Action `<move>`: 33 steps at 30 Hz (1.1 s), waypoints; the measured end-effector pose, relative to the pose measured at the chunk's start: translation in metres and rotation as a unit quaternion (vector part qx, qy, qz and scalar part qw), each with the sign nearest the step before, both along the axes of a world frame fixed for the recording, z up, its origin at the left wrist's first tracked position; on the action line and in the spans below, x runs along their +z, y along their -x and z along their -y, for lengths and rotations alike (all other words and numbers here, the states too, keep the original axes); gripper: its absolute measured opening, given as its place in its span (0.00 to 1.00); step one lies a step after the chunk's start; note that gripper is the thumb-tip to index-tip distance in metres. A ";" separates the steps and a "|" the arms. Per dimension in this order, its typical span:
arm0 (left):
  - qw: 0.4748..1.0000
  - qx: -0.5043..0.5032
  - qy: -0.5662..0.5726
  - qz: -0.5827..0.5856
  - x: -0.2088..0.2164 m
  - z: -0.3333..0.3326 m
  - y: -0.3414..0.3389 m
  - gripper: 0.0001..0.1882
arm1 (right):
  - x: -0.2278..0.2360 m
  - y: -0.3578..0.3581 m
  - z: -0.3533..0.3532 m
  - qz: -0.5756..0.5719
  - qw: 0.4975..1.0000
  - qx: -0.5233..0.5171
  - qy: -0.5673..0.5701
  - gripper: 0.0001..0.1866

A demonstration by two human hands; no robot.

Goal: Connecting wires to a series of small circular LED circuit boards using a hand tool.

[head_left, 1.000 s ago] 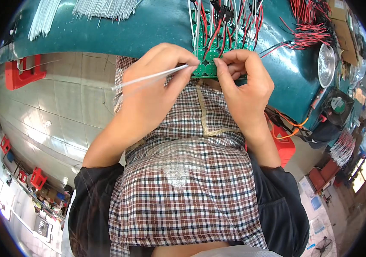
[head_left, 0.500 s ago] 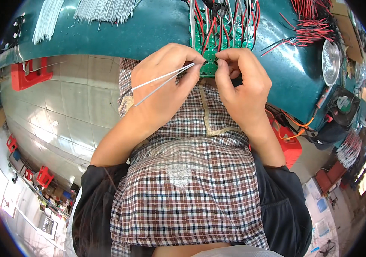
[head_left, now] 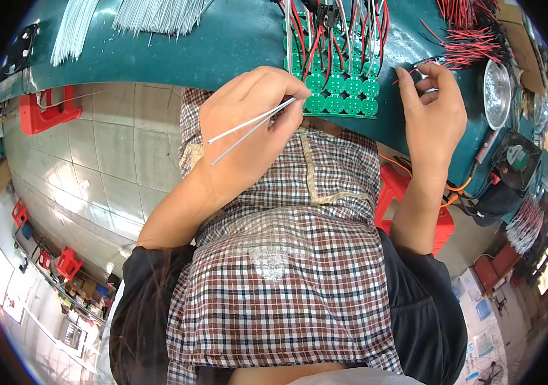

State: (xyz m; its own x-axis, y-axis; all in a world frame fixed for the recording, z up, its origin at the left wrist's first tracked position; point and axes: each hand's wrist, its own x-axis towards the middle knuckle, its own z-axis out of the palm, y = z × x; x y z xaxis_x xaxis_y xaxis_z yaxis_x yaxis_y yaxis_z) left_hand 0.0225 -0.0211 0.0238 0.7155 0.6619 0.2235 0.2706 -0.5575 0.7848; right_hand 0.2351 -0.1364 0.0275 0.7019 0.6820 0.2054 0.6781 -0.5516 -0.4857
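Note:
A panel of joined round green circuit boards (head_left: pixel 352 104) lies at the table's near edge, with red, black and white wires standing up from its far rows. My left hand (head_left: pixel 242 119) is closed on white wires (head_left: pixel 240 129) at the panel's left edge; their two loose ends point back over the hand. To the right of the panel, my right hand (head_left: pixel 439 115) has its thumb and index finger apart. Its fingertips are beside a few loose red and black wires (head_left: pixel 422 66), at the edge of a larger bundle; whether they touch is unclear.
Red and black wire bundles (head_left: pixel 469 48) lie at the far right of the green table (head_left: pixel 235 54), near a round metal dish (head_left: pixel 496 96). White wire bundles (head_left: pixel 158 14) lie far left. A soldering iron (head_left: pixel 483 146) and a small fan (head_left: pixel 516 157) are at the right edge.
My right hand has left the panel and moved right to the loose red and black wires, its fingers opening. My left hand stays at the panel's left edge with the white wires.

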 end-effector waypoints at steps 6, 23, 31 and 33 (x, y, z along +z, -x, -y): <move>0.999 0.007 -0.044 -0.016 0.003 0.000 -0.002 0.07 | 0.008 -0.015 0.012 -0.058 0.991 -0.081 0.092 0.11; 0.981 0.036 -0.154 -0.116 0.009 0.002 -0.024 0.09 | 0.013 -0.023 0.018 -0.283 0.948 -0.118 -0.091 0.07; 0.982 0.052 -0.148 -0.105 0.008 0.005 -0.022 0.11 | -0.006 -0.010 0.024 -0.298 0.934 -0.061 -0.188 0.08; 0.983 0.055 -0.150 -0.095 0.012 0.004 -0.022 0.11 | -0.005 -0.008 0.024 -0.228 0.960 -0.029 -0.163 0.07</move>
State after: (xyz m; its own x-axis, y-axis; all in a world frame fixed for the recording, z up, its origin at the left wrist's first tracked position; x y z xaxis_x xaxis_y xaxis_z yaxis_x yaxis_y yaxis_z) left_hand 0.0449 -0.0246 0.0357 0.6910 0.6627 0.2888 0.4682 -0.7147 0.5196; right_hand 0.2435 -0.1603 0.0227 0.8039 0.5912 0.0650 0.3279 -0.3493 -0.8777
